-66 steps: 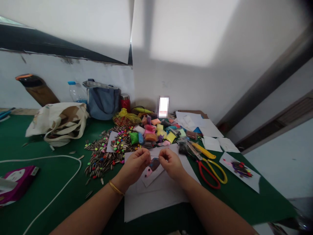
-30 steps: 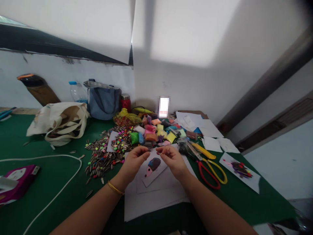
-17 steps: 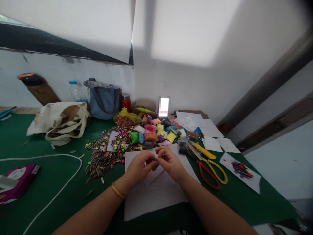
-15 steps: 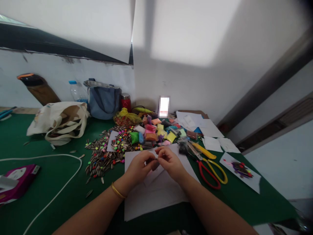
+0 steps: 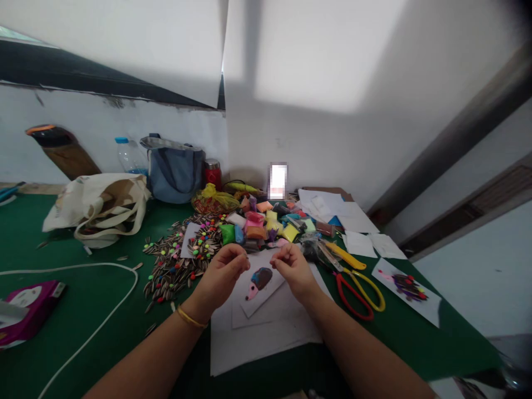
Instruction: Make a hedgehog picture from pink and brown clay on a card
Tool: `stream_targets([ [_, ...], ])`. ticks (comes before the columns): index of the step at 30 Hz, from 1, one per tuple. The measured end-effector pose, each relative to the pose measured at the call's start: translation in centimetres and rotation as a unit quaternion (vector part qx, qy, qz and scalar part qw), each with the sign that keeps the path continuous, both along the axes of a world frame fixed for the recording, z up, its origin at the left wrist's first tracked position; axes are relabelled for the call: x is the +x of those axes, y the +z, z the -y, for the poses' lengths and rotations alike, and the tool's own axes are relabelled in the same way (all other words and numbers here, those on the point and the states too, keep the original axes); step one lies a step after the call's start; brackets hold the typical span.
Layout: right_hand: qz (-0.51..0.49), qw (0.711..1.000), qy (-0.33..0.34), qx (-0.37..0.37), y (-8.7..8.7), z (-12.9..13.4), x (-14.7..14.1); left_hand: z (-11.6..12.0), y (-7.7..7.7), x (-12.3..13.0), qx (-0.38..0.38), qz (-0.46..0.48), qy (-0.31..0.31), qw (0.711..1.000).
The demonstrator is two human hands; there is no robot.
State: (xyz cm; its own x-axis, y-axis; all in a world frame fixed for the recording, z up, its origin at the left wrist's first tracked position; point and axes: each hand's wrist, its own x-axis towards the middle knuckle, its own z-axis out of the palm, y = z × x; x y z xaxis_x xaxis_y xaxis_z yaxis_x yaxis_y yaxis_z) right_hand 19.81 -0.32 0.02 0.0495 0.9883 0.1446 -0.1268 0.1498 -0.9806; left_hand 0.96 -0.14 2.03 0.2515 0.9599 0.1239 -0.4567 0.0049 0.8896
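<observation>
A small clay hedgehog point(image 5: 260, 279) with a pink face, dark body and blue edging lies on a white card point(image 5: 266, 300), over larger white sheets point(image 5: 266, 349). My left hand point(image 5: 226, 271) hovers at the left of the hedgehog, thumb and fingertips pinched together. On the other side my right hand point(image 5: 293, 271) is pinched too, its fingertips level with the left ones and a gap between the hands. Whatever either pinch holds is too small to make out. Bagged coloured clay point(image 5: 255, 230) lies just beyond my hands.
Sunflower seeds mixed with small coloured balls point(image 5: 177, 266) spread at the left. Red-and-yellow scissors point(image 5: 359, 293), a yellow cutter point(image 5: 344, 255) and a finished seed hedgehog card point(image 5: 409, 288) lie to the right. Behind stand a blue bag point(image 5: 177, 172) and a lit phone point(image 5: 278, 180).
My hands, together over the card half a second ago, have drawn apart, the left going left and the right slightly right. The clay hedgehog between them has come into view.
</observation>
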Motion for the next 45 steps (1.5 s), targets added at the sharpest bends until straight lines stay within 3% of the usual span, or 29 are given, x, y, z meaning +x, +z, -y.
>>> stream_targets([
  [6, 0.037, 0.999, -0.006, -0.029, -0.4, -0.3, 0.6, -0.8, 1.2, -1.1, 0.019, 0.072, 0.013, 0.997],
  [14, 0.011, 0.999, -0.025, -0.041, -1.5, -1.2, 1.4, -2.3, 2.3, -2.9, 0.001, 0.123, 0.092, 0.988],
  [19, 0.041, 0.999, -0.005, -0.012, -0.3, -0.5, 1.2, -2.3, 0.7, -2.5, 0.031, -0.035, 0.136, 0.99],
  [22, 0.087, 0.996, 0.007, 0.01, 0.5, 0.0, 1.0, -1.8, -0.2, -1.7, 0.057, -0.154, 0.122, 0.979],
  [28, 0.163, 0.985, 0.031, 0.048, 0.3, 0.6, 0.4, -0.6, -0.1, -0.5, 0.192, -0.342, 0.091, 0.916],
  [31, 0.157, 0.985, 0.042, 0.053, -0.1, 0.8, 0.1, -0.3, 0.0, -0.2, 0.248, -0.384, 0.058, 0.887],
  [36, 0.132, 0.988, 0.06, 0.045, 0.0, 1.0, 0.0, -0.2, -0.3, 0.0, 0.237, -0.433, 0.054, 0.868],
  [40, 0.181, 0.976, 0.077, 0.092, 0.6, 1.1, 0.2, -0.3, -0.6, 0.0, 0.24, -0.48, 0.058, 0.842],
  [45, 0.199, 0.961, 0.132, 0.139, 0.7, 1.3, 0.0, 0.0, -0.7, 0.0, 0.297, -0.503, 0.044, 0.81],
])
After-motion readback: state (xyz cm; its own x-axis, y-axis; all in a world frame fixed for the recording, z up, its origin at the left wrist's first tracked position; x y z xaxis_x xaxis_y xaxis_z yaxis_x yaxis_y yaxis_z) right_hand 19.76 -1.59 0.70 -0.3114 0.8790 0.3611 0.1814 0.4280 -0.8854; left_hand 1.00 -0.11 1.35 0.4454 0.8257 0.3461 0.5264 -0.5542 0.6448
